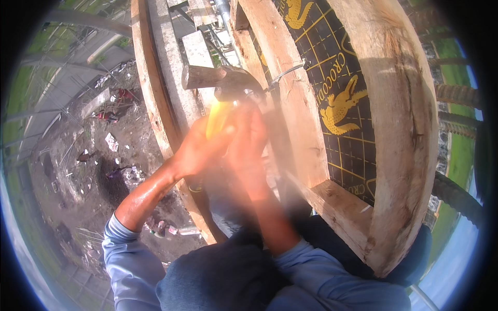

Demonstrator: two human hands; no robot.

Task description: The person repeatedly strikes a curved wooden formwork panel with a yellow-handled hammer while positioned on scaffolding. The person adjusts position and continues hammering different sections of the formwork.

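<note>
A claw hammer [220,79] with a yellow handle is held upright in the middle, its metal head above my hands. My left hand [199,142] is closed round the handle from the left. Pressed close beside it, my right hand [246,137] also wraps the handle just under the head; glare and motion blur smear its fingers. The hammer's claw side reaches close to a tie wire [288,74] that comes round a wooden stud [295,98]. Whether claw and wire touch, I cannot tell.
Dark formwork plywood with yellow prints [342,150] stands right, framed by a thick timber [397,119] and a lower crosspiece [340,207]. Ribbed rebar [459,96] sticks out beyond. A long plank [155,109] runs along the left, above littered ground [104,171] far below.
</note>
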